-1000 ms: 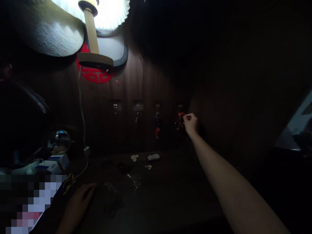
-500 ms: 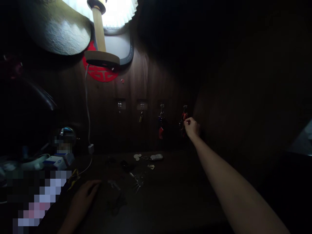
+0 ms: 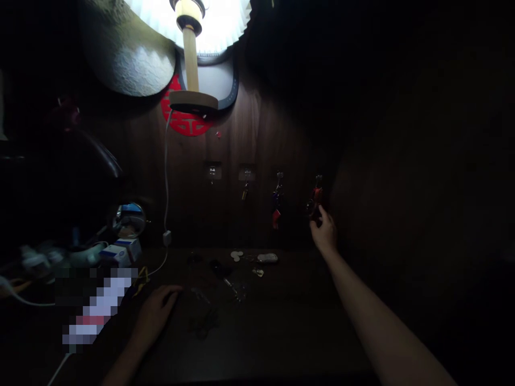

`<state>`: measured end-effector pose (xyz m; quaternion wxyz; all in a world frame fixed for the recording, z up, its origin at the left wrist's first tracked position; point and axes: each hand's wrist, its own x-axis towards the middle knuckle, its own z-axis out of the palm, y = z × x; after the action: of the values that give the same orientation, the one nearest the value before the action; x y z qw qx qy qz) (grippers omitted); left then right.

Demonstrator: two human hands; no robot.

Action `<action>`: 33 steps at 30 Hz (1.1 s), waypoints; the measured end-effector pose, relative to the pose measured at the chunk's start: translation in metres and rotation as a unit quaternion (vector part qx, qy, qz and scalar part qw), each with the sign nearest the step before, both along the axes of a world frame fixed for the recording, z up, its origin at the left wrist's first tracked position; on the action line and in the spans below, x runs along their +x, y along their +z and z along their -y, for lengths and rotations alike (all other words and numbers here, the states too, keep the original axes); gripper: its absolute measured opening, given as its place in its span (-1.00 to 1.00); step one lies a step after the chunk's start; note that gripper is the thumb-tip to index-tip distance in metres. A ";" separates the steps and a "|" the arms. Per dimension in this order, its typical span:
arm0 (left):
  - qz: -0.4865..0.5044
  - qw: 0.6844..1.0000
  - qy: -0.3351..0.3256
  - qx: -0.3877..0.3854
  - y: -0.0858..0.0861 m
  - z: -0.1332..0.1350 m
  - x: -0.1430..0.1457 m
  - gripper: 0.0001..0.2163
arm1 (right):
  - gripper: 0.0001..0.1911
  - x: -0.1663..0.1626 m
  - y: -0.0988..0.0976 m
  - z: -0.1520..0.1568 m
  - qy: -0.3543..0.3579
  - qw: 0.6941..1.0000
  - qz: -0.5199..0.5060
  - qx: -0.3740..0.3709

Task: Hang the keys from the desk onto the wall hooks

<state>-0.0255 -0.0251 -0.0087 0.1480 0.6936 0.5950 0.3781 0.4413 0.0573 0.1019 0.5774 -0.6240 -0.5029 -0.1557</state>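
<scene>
My right hand [image 3: 325,230] is just below a red keychain [image 3: 317,194] that hangs from the rightmost wall hook. Its thumb and forefinger are apart, near the dark ring part of the bunch; whether they touch it I cannot tell. To the left, a blue and red keychain [image 3: 276,206] and a small brass-coloured key [image 3: 244,192] hang from their own hooks. My left hand [image 3: 156,308] lies on the dark desk with its fingers stretched out, holding nothing. Beyond its fingertips lies a bunch of keys [image 3: 237,292], dim in the poor light.
A lit lamp [image 3: 191,59] hangs at the top, its white cord [image 3: 166,177] running down. On the desk are several pale discs [image 3: 236,255], a grey oval fob [image 3: 267,258], boxes [image 3: 123,252] and a round mirror [image 3: 129,219]. An empty-looking clear hook [image 3: 213,171] is on the wall.
My right hand has let go of the red keychain, its pinch opening and dropping slightly below it. The keychain hangs on its hook. The view has shifted left; my left hand stays on the desk.
</scene>
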 end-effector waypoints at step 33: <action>0.027 1.000 -0.007 0.002 -0.005 -0.001 -0.001 -0.74 | -0.60 -0.180 -0.111 0.073 0.320 0.930 0.114 -0.138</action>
<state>-0.0267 -0.0245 -0.0136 0.1656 0.6872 0.5854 0.3970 0.2614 -0.0159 -0.0089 0.4432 -0.4817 -0.7550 0.0381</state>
